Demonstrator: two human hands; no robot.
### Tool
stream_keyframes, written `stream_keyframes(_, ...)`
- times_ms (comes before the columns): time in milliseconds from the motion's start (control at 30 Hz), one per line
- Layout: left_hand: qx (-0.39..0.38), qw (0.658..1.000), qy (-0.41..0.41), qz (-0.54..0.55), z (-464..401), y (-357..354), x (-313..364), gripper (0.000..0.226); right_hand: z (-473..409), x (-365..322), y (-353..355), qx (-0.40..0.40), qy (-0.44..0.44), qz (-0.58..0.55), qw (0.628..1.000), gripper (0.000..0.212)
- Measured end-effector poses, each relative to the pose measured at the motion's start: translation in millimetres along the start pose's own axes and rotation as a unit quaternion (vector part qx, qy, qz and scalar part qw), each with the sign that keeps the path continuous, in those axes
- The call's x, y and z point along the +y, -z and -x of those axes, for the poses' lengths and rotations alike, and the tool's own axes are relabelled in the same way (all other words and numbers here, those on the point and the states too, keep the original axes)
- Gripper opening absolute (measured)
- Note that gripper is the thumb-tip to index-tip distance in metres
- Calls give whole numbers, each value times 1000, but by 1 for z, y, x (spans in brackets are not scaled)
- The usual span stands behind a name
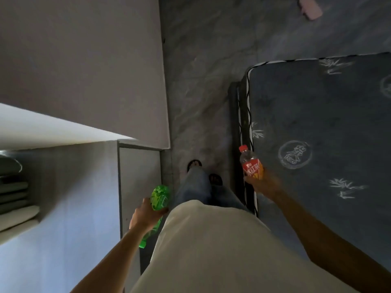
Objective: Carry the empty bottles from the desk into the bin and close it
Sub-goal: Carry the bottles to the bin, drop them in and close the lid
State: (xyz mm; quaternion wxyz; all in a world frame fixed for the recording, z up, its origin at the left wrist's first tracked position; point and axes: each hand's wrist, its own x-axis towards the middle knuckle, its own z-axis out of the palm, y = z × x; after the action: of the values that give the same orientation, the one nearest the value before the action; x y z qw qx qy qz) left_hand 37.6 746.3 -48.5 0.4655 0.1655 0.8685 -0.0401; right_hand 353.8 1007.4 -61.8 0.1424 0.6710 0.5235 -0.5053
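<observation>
I look straight down at my body and feet on a grey marbled floor. My left hand (146, 214) grips a green plastic bottle (159, 197) around its middle, with the green cap pointing down and back toward me. My right hand (263, 183) holds a clear bottle with a red label and red cap (250, 163) by its lower half, cap pointing forward. Both bottles look empty. No desk or bin is in view.
A bare dark mattress (321, 134) on a black frame runs along my right. A white wall (84, 60) and a grey door panel (137, 176) stand on my left. A narrow strip of floor (201, 81) leads ahead between them. A pink object (310, 7) lies on the floor far ahead.
</observation>
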Motion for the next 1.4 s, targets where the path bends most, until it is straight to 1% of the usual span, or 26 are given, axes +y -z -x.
stream_keyframes(67, -5, 1000, 9, 8, -15, 12, 14, 81, -29, -38, 17, 6, 18, 13, 1000, 58)
stream_keyframes(133, -12, 999, 19, 24, -33, 27, 33, 80, -54, -73, 33, 17, 30, 23, 999, 61)
stream_keyframes(233, -21, 999, 38, 30, -63, 61, 75, 78, -86, -118, 57, 15, 57, 68, 996, 61)
stream_keyframes(300, -20, 998, 43, 32, -83, 88, 111, 75, -99, -139, 72, 5, 46, 92, 995, 58)
stream_keyframes(400, -10, 998, 30, 46, -115, 129, 175, 72, -114, -159, 92, 12, -2, 106, 994, 68)
stream_keyframes(467, -3, 999, 8, 40, -137, 154, 223, 72, -124, -165, 106, 5, -25, 113, 993, 71)
stream_keyframes(600, -8, 997, -66, 41, -174, 198, 327, 77, -145, -177, 130, 11, -51, 94, 994, 63)
stream_keyframes(733, 0, 989, -145, 0, -212, 237, 424, 74, -172, -192, 155, 22, -76, 95, 992, 53)
stream_keyframes(867, -5, 984, -173, -51, -247, 272, 505, 79, -208, -218, 187, 30, -104, 55, 993, 55)
stream_keyframes(1000, -10, 981, -174, -86, -273, 305, 555, 76, -250, -267, 231, 26, -130, 4, 991, 58)
stream_keyframes(1067, -25, 979, -174, -99, -289, 322, 574, 80, -277, -298, 257, 36, -132, -22, 990, 60)
stream_keyframes(1167, -28, 982, -153, -106, -308, 345, 599, 82, -319, -345, 298, 57, -112, -35, 992, 60)
stream_keyframes(1300, -28, 984, -108, -136, -336, 375, 631, 75, -371, -407, 349, 66, -80, -60, 993, 55)
stream_keyframes(1400, -39, 983, -94, -156, -362, 399, 661, 79, -405, -446, 384, 80, -70, -52, 993, 58)
